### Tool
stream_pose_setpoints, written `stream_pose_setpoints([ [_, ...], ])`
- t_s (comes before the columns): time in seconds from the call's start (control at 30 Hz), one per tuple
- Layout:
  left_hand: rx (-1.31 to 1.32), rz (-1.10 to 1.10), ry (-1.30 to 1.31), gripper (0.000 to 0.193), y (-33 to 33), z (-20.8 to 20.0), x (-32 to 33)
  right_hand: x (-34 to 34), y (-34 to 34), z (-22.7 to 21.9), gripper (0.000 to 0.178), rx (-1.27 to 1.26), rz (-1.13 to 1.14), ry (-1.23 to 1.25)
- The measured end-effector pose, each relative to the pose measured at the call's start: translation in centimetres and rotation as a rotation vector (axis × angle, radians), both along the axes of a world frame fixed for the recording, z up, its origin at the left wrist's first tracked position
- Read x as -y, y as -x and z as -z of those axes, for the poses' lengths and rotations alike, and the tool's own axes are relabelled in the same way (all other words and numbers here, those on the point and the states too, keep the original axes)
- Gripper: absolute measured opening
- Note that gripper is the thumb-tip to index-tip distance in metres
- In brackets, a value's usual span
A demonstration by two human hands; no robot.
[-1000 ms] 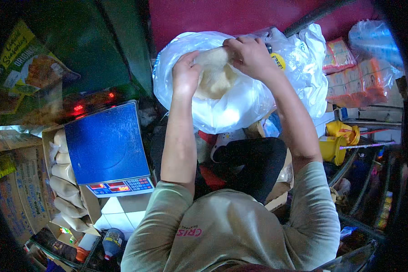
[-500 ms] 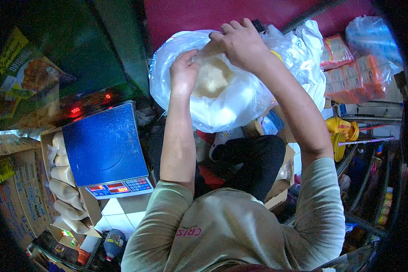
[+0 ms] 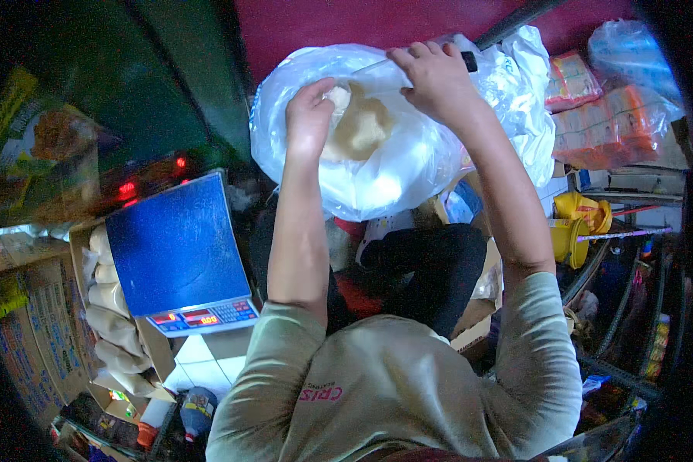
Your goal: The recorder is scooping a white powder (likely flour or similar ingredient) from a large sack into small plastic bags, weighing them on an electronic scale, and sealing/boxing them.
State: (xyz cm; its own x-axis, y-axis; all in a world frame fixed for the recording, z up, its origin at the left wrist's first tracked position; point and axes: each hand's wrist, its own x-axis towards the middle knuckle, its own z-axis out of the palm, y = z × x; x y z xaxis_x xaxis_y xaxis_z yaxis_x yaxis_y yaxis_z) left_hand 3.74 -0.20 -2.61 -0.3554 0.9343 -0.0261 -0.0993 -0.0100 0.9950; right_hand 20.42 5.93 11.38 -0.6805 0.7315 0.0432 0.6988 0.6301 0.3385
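A large white plastic sack (image 3: 281, 146) stands wide open in front of me, with pale cream powder (image 3: 373, 131) inside it. My left hand (image 3: 309, 119) is at the sack's left inner side, fingers closed on a small clear bag with cream powder (image 3: 338, 98) in its bottom. Above the sack's right side, my right hand (image 3: 441, 81) grips a clear plastic scoop that looks like a cut bottle, its black cap (image 3: 470, 61) sticking out past the hand. The scoop's clear end points left toward the small bag; whether powder is in it, I cannot tell.
A blue-topped digital scale (image 3: 177, 246) stands at left. Beside it a cardboard box (image 3: 158, 343) holds several filled cream bags (image 3: 112, 323). Orange wrapped packs (image 3: 600, 131) lie at far right, above a yellow plastic container (image 3: 568, 240) and dark racks (image 3: 616, 308).
My right hand has moved right with the scoop, away from my left hand. The small bag with powder in it now shows clearly beside my left fingers.
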Motion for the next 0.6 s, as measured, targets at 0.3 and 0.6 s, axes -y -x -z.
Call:
stream_pose_setpoints([
  [0.3, -0.161, -0.041, 0.001, 0.042, -0.6, 1.0, -0.5, 2.2, -1.0, 8.7, 0.066, 0.145, 0.026, 0.069],
  [0.6, -0.039, -0.005, -0.036, 0.043, -0.6, 0.0, -0.2, 2.8, 1.1, 10.7, 0.025, -0.474, -0.065, 0.207],
])
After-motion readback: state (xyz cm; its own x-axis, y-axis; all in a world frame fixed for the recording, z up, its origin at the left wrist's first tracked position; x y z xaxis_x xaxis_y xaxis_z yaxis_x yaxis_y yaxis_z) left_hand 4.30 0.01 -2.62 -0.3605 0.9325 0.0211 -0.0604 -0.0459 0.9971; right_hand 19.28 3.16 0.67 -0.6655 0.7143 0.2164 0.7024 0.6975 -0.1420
